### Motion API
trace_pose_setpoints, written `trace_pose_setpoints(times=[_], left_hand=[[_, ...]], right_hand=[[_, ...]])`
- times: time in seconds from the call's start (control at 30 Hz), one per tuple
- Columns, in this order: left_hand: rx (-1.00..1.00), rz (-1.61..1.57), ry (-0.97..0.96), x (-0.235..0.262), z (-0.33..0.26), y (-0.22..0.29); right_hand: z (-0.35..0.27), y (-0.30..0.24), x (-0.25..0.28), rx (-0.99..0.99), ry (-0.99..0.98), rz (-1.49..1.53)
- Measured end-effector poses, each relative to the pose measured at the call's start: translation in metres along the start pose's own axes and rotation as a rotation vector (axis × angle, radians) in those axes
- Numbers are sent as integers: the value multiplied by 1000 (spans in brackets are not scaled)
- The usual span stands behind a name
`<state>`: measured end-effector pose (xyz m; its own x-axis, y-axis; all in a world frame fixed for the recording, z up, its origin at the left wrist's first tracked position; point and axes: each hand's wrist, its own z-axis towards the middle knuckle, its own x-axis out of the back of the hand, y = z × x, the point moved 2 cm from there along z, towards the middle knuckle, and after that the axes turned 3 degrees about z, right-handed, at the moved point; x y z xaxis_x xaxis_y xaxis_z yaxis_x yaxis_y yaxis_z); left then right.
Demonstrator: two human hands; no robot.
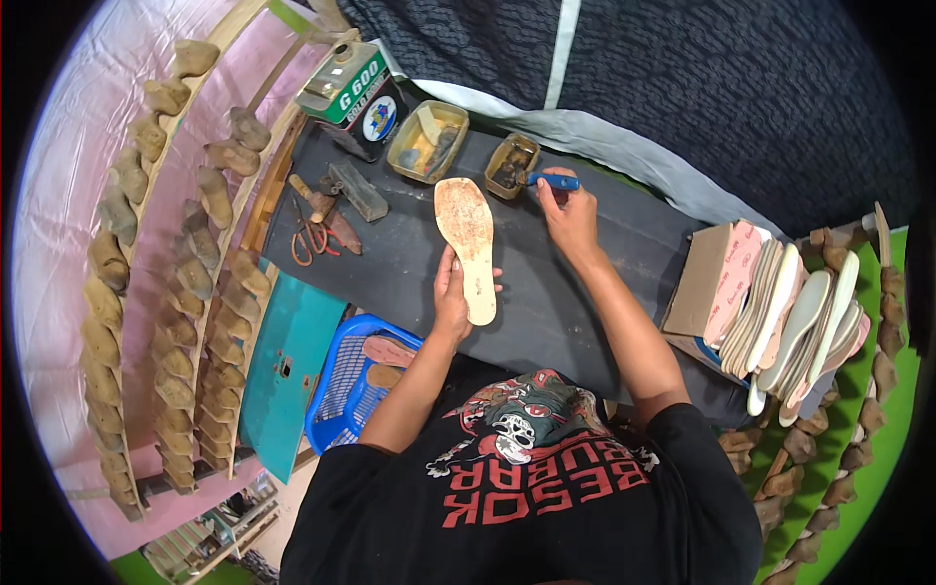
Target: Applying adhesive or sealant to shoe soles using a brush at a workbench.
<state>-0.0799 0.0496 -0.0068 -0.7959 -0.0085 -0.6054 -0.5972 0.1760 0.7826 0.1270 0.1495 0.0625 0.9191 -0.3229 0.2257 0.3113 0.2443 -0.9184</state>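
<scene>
My left hand (454, 292) is closed round the narrow heel half of a pale shoe insole (466, 229). The insole is held up over the dark table, and its wide end carries a patchy brown, wet-looking coat. My right hand (568, 216) grips the blue handle (556, 181) of a tool, probably a brush. Its far end reaches into a small yellowish tub (511, 156) with dark, sticky residue inside, so the tip is hidden. Beside that tub stands a larger yellowish tub (427, 141) with a pale scraper-like piece and other bits in it.
A green-and-white metal can (353, 97) stands at the back left. Near it lie a grey block (358, 190), scissors (310, 239) and a wooden-handled tool (312, 198). A blue basket (331, 390) sits lower left; a box of insoles (702, 283) is at right. Shoe lasts (109, 258) line racks.
</scene>
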Motion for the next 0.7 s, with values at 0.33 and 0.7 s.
trace_pose_setpoints(times=[0.33, 0.7], left_hand=[[16, 20, 54, 35, -2, 16], [59, 10, 6, 35, 21, 26]], right_hand=[[14, 31, -39, -48, -92, -230], [19, 27, -37, -80, -4, -194]])
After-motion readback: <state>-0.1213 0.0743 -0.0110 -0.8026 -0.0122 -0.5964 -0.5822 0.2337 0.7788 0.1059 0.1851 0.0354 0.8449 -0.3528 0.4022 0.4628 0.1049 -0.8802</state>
